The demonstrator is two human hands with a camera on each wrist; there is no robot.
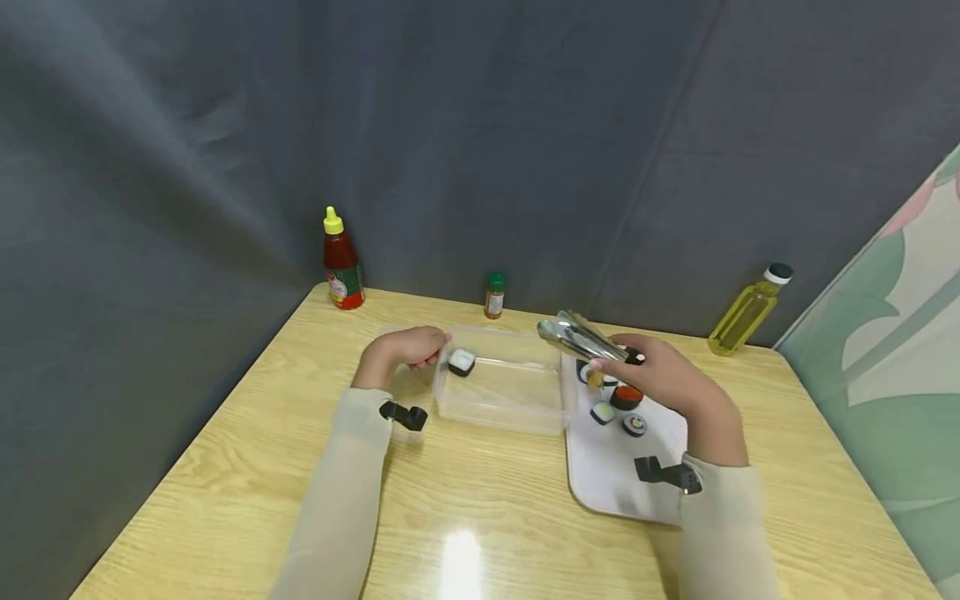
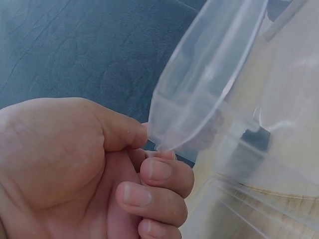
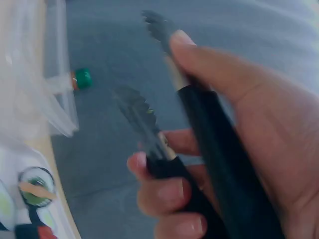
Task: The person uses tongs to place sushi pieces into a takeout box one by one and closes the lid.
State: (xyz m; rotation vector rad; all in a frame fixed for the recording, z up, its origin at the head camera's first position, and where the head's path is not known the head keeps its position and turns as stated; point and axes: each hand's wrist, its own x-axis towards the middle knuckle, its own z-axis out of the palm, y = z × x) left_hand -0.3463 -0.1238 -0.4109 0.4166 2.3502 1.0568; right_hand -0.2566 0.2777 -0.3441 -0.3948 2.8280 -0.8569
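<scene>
My left hand (image 1: pixel 408 348) pinches the left rim of a clear plastic container (image 1: pixel 498 417), thumb against curled fingers. In the container's back left corner sits one white sushi piece with a dark side (image 1: pixel 461 363). In my right hand (image 1: pixel 667 377) are metal tongs (image 1: pixel 579 337) with black handles (image 3: pixel 219 149), held above the container's right end and the tray. The tong tips stand apart in the right wrist view, with nothing visible between them. Several sushi pieces lie on the white tray (image 1: pixel 618 483), among them a red-topped one (image 1: pixel 626 397); my right hand partly hides the tray.
A red sauce bottle (image 1: pixel 343 271) with a yellow cap stands at the back left. A small green-capped jar (image 1: pixel 495 296) is behind the container. An oil bottle (image 1: pixel 746 312) stands at the back right, near the grey curtain (image 1: pixel 480 150) behind the wooden table (image 1: pixel 480 517).
</scene>
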